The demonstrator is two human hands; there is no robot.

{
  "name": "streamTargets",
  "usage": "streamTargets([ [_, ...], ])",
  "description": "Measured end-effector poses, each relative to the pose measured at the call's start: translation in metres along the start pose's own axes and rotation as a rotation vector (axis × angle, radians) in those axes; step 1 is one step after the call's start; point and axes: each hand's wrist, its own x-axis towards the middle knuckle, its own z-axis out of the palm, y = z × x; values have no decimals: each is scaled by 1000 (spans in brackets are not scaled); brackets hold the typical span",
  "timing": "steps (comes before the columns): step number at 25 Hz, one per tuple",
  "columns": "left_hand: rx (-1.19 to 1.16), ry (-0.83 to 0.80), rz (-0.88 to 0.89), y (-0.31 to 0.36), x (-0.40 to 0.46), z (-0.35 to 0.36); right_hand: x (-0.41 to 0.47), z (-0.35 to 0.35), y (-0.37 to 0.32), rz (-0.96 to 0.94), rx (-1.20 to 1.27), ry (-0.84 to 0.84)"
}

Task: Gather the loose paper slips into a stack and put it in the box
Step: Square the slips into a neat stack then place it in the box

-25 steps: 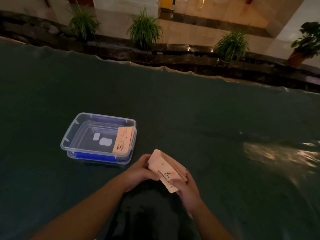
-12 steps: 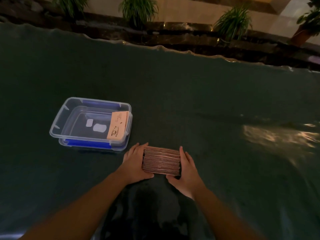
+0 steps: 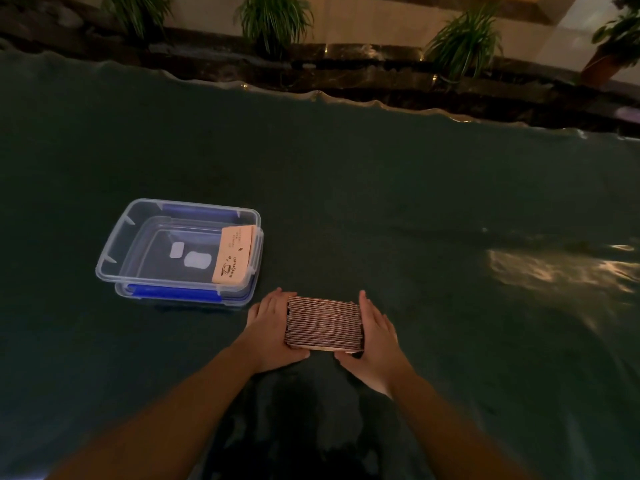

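Observation:
A thick stack of pinkish paper slips [image 3: 323,323] stands on edge on the dark green table, squared up between my hands. My left hand [image 3: 270,329] presses flat against its left end and my right hand [image 3: 375,336] against its right end. A clear plastic box [image 3: 138,223] with blue clips sits to the left, a short way beyond my left hand. Inside it, slips [image 3: 233,254] with a printed coffee-cup mark lean against the right wall.
The dark green cloth covers the whole table and ripples along its far edge [image 3: 311,95]. Potted plants [image 3: 273,19] line a dark ledge beyond. A glare patch [image 3: 554,268] lies at the right.
A second ago I held the slips tilted in the air. Since then I have set them on edge on the table and pressed both ends; the last half second shows little change.

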Motion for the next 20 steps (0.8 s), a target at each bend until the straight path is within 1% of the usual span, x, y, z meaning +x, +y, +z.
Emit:
streamTargets([
  [2, 60, -8, 24, 0, 2, 3, 3, 2, 4, -18, -97, -7],
  [4, 82, -7, 20, 0, 3, 5, 5, 4, 3, -22, -124, 9],
  [8, 47, 16, 3, 4, 3, 6, 6, 2, -1, -22, -66, 47],
  [12, 12, 87, -4, 9, 9, -4, 9, -4, -4, -1, 18, 123],
  [15, 0, 61, -10, 10, 8, -8, 11, -6, -7, 44, 31, 116],
  [20, -55, 87, 17, 13, 8, -12, 13, -7, -3, 67, 93, 106],
])
